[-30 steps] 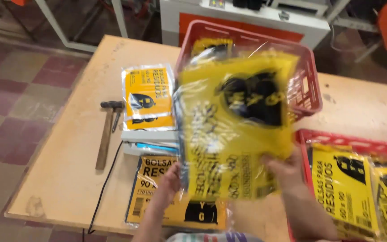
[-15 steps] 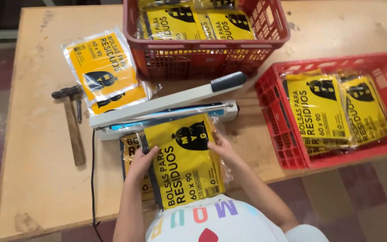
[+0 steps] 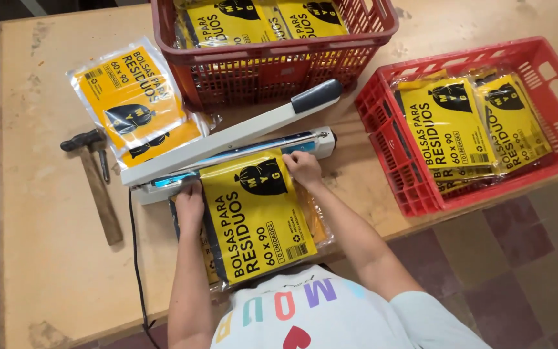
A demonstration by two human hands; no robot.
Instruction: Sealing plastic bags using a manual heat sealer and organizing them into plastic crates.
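We begin with the pale, worn wooden table [image 3: 46,258], which carries everything. At its far edge stands a dark red plastic lattice basket [image 3: 272,64] with yellow packets inside, and to our right a brighter red plastic crate [image 3: 389,142] holds more of them, laid flat. Across the middle lies a long white impulse heat sealer [image 3: 227,152], its grey-handled arm raised at an angle over the sealing bar. Left of it is a small loose pile of yellow-and-clear packets [image 3: 130,103], and beside that a wooden-handled hammer [image 3: 95,187]. A black power cord [image 3: 138,271] runs from the sealer's left end to the near edge.

The yellow plastic packet of folded bags with black print [image 3: 253,213] lies flat in front of us on a few more of its kind, its top edge tucked at the sealing bar. Our left hand [image 3: 190,200] presses its upper left corner, fingers curled down on the film; our right hand [image 3: 303,169] pinches the upper right corner against the bar. Both hands are closed on the packet.

We judge it light and floppy, with slick, crinkly film that slides easily over the packets beneath. The two top corners look the best hold, keeping the open edge taut and flat.
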